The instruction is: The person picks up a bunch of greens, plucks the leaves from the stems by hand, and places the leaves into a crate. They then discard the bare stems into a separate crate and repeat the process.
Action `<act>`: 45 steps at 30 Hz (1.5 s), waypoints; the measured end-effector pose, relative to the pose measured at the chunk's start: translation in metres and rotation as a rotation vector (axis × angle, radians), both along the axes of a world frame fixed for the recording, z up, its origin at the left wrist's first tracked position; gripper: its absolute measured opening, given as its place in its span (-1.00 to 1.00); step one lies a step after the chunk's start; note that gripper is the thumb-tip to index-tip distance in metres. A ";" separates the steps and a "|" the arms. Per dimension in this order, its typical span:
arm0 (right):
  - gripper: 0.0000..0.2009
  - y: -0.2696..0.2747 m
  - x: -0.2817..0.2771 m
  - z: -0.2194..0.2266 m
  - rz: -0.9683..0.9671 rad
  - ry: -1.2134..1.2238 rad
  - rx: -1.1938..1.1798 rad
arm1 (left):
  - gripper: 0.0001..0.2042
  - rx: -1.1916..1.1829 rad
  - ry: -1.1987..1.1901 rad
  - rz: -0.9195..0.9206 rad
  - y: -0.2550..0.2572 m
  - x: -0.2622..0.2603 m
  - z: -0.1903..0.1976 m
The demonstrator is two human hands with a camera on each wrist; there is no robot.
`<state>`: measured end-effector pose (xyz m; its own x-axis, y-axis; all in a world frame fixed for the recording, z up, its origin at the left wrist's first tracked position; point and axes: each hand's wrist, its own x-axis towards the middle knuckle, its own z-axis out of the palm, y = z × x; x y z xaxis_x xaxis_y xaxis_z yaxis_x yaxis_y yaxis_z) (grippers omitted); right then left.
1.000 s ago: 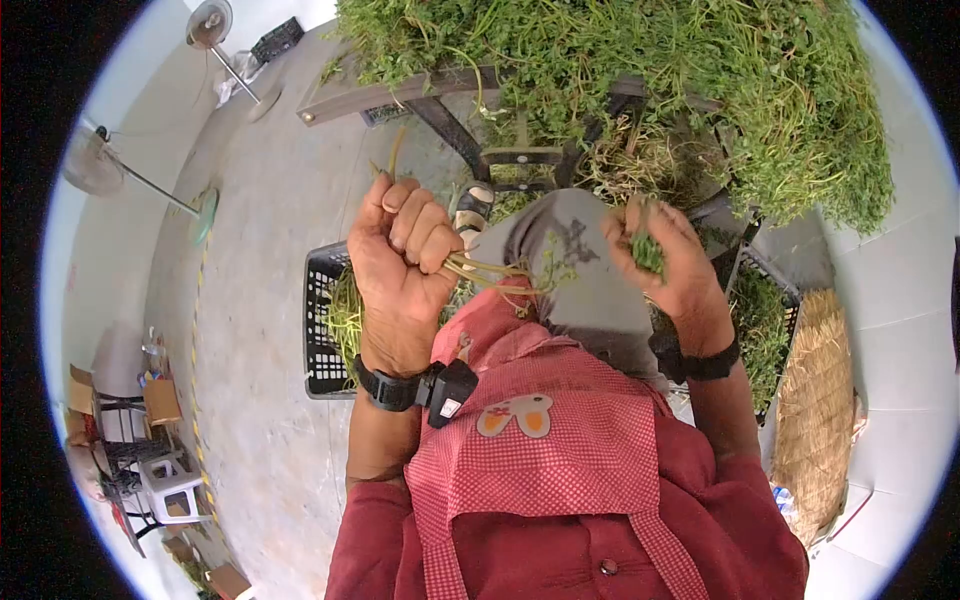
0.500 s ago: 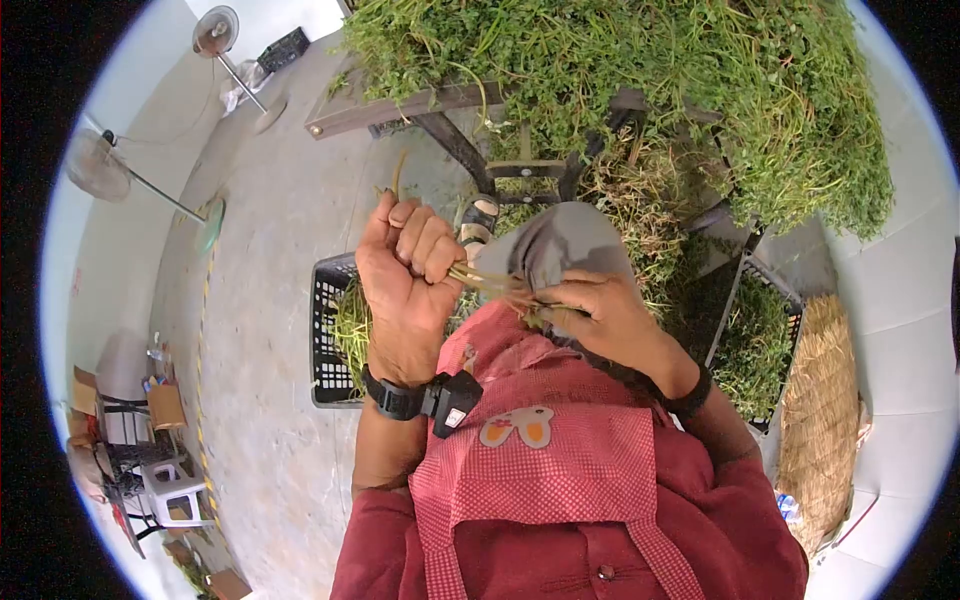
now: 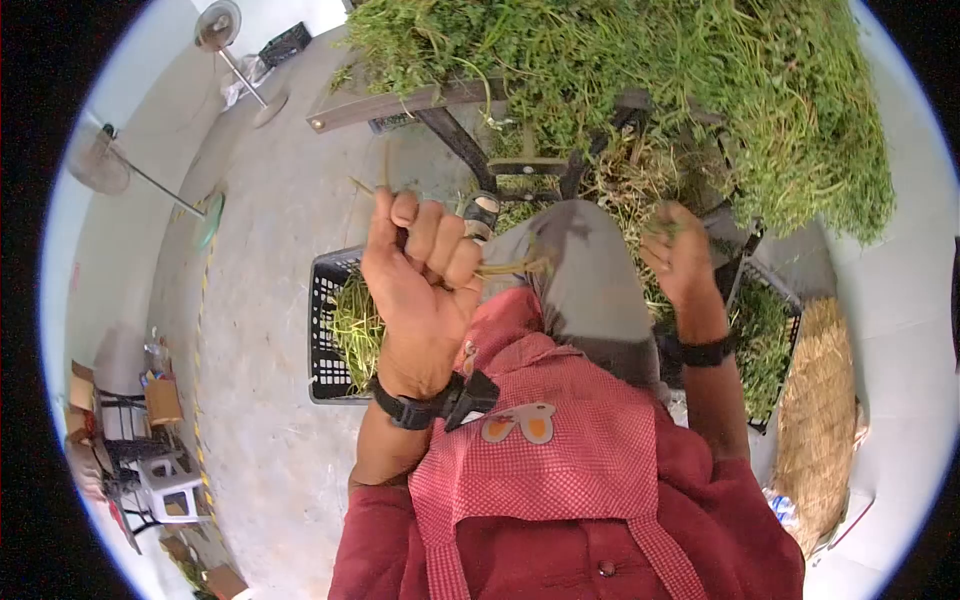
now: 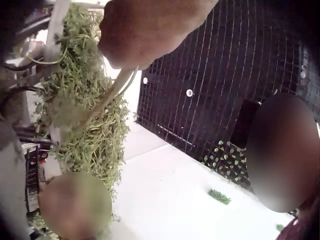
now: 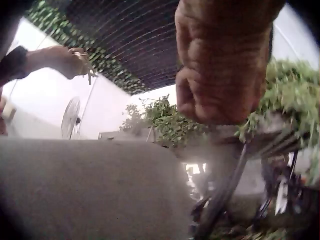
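In the head view the left hand (image 3: pixel 425 290) grips a few thin stems (image 3: pixel 508 268), fingers curled round them, with ends sticking out on both sides of the fist. Those stems also show below the fist in the left wrist view (image 4: pixel 111 95). The right hand (image 3: pixel 682 255), blurred, is apart from the left one, over the right side of the lap; a bit of green shows at its fingers, and whether it is held cannot be made out. Leafy green plants (image 3: pixel 620 60) are heaped on the table (image 3: pixel 360 112) beyond both hands.
A black crate (image 3: pixel 322 335) with stems stands left of the legs; another crate (image 3: pixel 792 325) with greens is at the right. A woven straw roll (image 3: pixel 815 420) lies beside it. Two fans (image 3: pixel 100 165) and a white stool (image 3: pixel 168 488) are on the left.
The right hand came in to the stems beside the left fist, then moved back out to the right. The left hand has shifted slightly right and still grips its stems.
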<state>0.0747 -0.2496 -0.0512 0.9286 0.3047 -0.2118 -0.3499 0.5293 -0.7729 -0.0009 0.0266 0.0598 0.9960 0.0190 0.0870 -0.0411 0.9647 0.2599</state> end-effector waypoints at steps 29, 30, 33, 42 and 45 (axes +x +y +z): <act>-0.81 0.091 -0.074 0.047 0.549 -0.853 -0.743 | -0.67 -0.037 0.215 0.102 0.033 0.026 -0.051; -0.81 0.083 -0.076 0.048 0.582 -0.859 -0.796 | -0.68 -0.004 0.241 0.210 0.046 0.031 -0.055; -0.83 0.028 -0.066 0.043 0.390 -1.016 -1.180 | -0.70 0.091 0.141 0.303 0.106 0.035 -0.081; -0.70 -0.299 -0.067 -0.087 -0.581 -0.086 -0.791 | -0.65 0.402 0.197 0.285 0.236 -0.020 -0.118; -0.59 -0.369 -0.099 -0.110 -0.352 -0.322 -1.500 | -0.65 0.439 0.261 0.300 0.243 -0.031 -0.124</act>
<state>-0.0244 -0.6191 -0.1608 0.9688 -0.2259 0.1024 -0.1029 -0.7417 -0.6628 -0.0321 0.2699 -0.0641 0.9423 0.3206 -0.0963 -0.1766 0.7205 0.6706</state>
